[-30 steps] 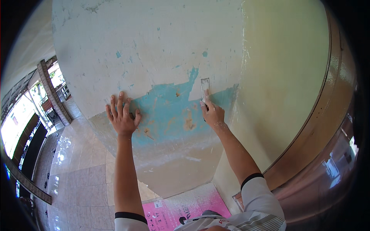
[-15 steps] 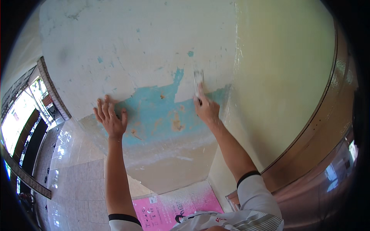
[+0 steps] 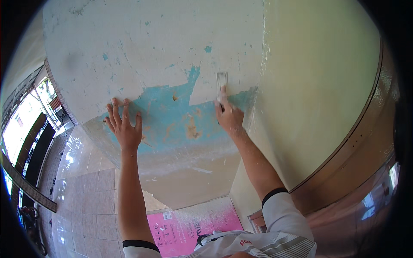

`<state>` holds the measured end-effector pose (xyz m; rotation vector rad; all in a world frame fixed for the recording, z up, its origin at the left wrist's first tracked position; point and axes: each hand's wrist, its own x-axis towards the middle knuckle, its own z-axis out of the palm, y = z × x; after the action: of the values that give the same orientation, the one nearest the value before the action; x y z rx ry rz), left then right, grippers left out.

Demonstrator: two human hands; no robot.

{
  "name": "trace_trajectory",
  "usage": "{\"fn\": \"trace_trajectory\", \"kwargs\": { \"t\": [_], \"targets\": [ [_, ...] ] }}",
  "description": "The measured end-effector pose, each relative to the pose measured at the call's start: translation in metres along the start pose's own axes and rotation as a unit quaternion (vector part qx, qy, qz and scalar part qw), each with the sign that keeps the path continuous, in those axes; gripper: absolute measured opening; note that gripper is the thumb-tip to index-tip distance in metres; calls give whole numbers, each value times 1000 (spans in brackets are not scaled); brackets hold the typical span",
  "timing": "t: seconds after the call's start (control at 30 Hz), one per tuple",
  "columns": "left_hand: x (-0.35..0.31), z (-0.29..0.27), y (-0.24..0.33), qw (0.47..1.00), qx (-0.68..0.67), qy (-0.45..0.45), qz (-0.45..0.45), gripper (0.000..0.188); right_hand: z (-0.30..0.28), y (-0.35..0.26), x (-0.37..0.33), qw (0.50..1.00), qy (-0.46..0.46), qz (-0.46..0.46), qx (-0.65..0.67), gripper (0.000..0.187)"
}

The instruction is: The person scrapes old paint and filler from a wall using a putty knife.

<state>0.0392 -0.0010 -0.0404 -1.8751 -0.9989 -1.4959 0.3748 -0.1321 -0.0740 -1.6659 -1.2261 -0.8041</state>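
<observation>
In front of me is a wall (image 3: 129, 56) with off-white paint, broken by a ragged band of bare turquoise (image 3: 165, 114) with brownish spots. My right hand (image 3: 231, 118) is closed round a scraper (image 3: 222, 80), its index finger stretched along the tool. The flat blade lies against the off-white paint, just right of a turquoise notch and above the band. My left hand (image 3: 125, 129) rests with fingers spread at the left end of the turquoise area and holds nothing. The scraper's handle is mostly hidden in my palm.
A pale yellow-green wall (image 3: 318, 77) meets this one at a corner on the right, bordered by a brown wooden frame (image 3: 344, 167). Below lies a pink sheet (image 3: 180, 234) sprinkled with paint flakes. Tiled floor (image 3: 90, 193) stretches left toward a bright doorway (image 3: 26, 124).
The scraper and my right hand have shifted slightly upward in the view. My left hand stays on the wall, its fingers a little more spread. The whole view has tilted a bit.
</observation>
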Motion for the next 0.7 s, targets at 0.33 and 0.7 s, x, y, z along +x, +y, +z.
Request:
{"fn": "trace_trajectory", "kwargs": {
  "t": [0.33, 0.7],
  "targets": [
    [11, -40, 50, 994, -31, -93, -52, 52, -27, -32, 82, 951, 2, -22, 307, 59],
    [-35, -61, 150, 685, -559, -327, -332, 68, -39, -85, -2, 835, -406, -132, 347, 22]
  ]
}}
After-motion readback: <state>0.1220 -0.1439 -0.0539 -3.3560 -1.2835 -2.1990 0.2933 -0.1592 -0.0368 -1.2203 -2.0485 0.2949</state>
